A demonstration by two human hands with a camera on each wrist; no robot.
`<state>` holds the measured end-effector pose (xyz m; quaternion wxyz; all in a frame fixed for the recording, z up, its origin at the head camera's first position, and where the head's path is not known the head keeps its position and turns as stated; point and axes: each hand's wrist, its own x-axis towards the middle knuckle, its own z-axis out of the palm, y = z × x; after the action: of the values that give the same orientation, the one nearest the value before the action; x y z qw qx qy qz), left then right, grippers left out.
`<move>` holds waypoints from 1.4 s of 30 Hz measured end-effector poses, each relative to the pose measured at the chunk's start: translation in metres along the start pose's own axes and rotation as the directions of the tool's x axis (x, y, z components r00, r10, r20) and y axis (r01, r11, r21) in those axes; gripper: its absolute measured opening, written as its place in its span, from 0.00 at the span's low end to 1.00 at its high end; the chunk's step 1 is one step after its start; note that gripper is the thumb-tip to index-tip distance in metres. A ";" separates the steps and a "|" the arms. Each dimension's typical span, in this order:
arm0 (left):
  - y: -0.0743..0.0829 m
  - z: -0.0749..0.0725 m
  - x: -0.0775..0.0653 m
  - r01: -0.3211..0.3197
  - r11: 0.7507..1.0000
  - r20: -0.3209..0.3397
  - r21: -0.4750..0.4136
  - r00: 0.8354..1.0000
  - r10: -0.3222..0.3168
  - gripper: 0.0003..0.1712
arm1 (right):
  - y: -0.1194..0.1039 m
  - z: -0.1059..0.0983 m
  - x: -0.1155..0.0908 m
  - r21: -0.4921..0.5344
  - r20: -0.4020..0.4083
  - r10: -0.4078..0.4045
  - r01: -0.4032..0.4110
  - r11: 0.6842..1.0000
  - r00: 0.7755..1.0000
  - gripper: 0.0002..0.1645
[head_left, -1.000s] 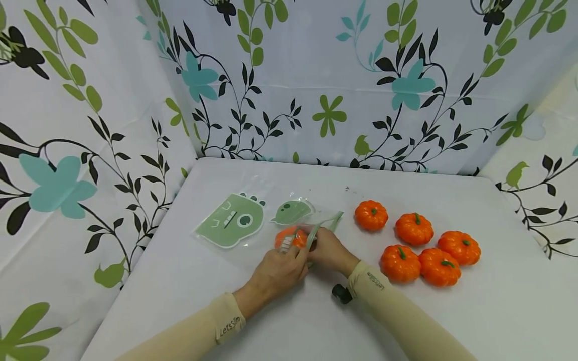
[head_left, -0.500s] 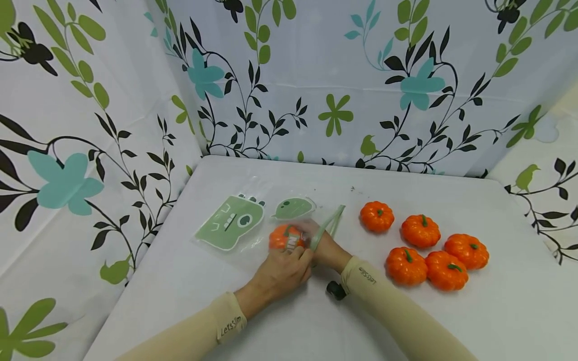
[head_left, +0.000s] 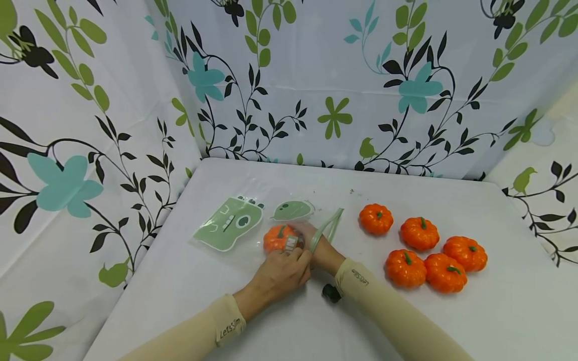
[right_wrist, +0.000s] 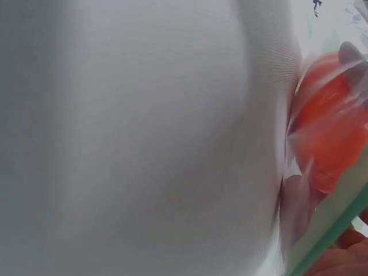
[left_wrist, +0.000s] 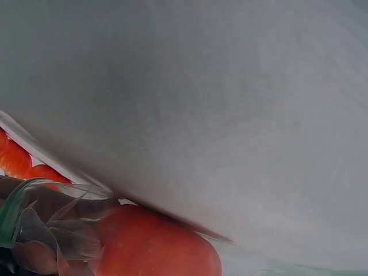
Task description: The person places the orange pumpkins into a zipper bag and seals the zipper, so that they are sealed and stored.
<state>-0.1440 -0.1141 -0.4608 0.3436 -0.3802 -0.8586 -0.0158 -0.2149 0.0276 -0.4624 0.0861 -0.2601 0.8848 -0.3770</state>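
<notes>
From where I stand the right hand (head_left: 309, 233) is blurred by a clear, crinkled plastic bag (head_left: 336, 220) it has gone into; its fingers curl about an orange pumpkin (head_left: 274, 239), glossy and ribbed, inside near the opening. The left hand (head_left: 280, 273) pinches the bag's rim, fingertips partly hidden. A dark lump (head_left: 331, 293) below the right wrist is hard to identify. 5 loose pumpkins (head_left: 419, 233) sit rightward on the smooth white table (head_left: 289, 336); a leaf-patterned curtain (head_left: 289, 65) hangs behind.
</notes>
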 end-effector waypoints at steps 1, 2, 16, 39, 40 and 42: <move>0.000 0.000 0.001 0.003 1.000 -0.002 -0.002 1.000 -0.003 0.10 | 0.001 -0.001 -0.002 0.024 -0.005 -0.011 0.011 1.000 1.000 0.39; 0.000 0.000 0.001 0.005 1.000 -0.003 -0.004 1.000 -0.005 0.10 | 0.002 -0.003 -0.005 0.041 -0.013 -0.025 0.025 0.999 1.000 0.39; 0.000 -0.002 0.004 0.047 0.999 0.014 0.006 0.999 -0.047 0.15 | -0.001 -0.039 -0.043 0.098 -0.030 0.108 -0.104 0.990 0.994 0.45; 0.004 -0.001 0.008 0.083 0.996 -0.006 -0.027 0.997 -0.083 0.09 | -0.024 -0.131 -0.127 -0.477 -0.190 -0.172 0.062 0.876 0.967 0.72; 0.004 -0.001 0.008 0.083 0.996 -0.008 -0.027 0.996 -0.084 0.09 | -0.023 -0.136 -0.130 -0.499 -0.197 -0.189 0.067 0.864 0.962 0.74; 0.004 -0.001 0.008 0.087 0.996 -0.009 -0.036 0.996 -0.088 0.09 | -0.021 -0.146 -0.138 -0.527 -0.207 -0.200 0.063 0.848 0.958 0.77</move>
<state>-0.1446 -0.1059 -0.4561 0.3404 -0.3481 -0.8722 -0.0481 -0.1401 0.1792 -0.3512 -0.1270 -0.2834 0.9367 -0.1619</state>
